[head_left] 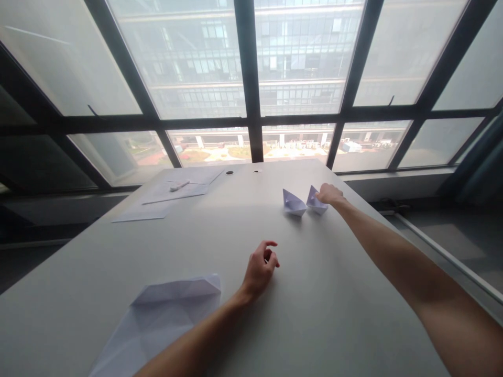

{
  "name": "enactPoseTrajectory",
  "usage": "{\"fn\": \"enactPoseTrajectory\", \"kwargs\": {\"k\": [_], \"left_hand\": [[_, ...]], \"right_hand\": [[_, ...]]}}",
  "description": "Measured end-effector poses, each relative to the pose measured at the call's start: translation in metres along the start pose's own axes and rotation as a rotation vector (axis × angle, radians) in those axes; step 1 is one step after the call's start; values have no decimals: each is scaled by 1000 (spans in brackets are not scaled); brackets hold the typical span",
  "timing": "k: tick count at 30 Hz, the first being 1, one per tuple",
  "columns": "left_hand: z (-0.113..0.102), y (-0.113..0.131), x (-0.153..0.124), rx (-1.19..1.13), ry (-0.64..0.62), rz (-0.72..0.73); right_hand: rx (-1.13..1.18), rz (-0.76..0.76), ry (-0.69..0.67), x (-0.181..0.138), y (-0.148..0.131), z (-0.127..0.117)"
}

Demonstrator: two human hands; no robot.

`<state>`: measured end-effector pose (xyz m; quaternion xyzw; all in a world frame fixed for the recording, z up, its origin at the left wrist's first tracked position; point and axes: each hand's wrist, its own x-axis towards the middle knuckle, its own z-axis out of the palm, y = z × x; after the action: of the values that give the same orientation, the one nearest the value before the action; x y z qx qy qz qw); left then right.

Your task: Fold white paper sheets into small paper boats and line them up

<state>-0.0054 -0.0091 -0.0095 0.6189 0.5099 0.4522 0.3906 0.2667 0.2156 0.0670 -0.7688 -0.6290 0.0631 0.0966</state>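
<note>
My right hand (pixel 329 194) reaches far across the white table (pixel 196 246) and its fingers close on the right one of two folded paper boats (pixel 315 201). The other paper boat (pixel 293 203) stands just to its left, untouched. My left hand (pixel 261 268) rests near the middle of the table with its fingers loosely curled and nothing in them. A partly folded white sheet (pixel 165 319) lies at the near left, beside my left forearm.
Flat paper sheets (pixel 173 193) lie at the far left of the table with a white pen (pixel 179 185) on them. Two small round holes (pixel 229 172) sit near the table's far edge. Large windows with dark frames stand right behind the table.
</note>
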Motion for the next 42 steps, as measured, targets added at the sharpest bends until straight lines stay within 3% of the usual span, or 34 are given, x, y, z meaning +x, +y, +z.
{"fn": "enactPoseTrajectory", "kwargs": {"k": [4, 9, 16, 42], "left_hand": [[1, 0, 0, -6, 16, 2], [1, 1, 0, 1, 10, 18], [2, 0, -1, 13, -9, 23], [2, -1, -2, 40, -4, 66]], "right_hand": [[1, -75, 39, -4, -13, -11], [28, -262, -28, -11, -44, -6], [-24, -275, -144, -21, -72, 2], [43, -269, -242, -20, -57, 10]]}}
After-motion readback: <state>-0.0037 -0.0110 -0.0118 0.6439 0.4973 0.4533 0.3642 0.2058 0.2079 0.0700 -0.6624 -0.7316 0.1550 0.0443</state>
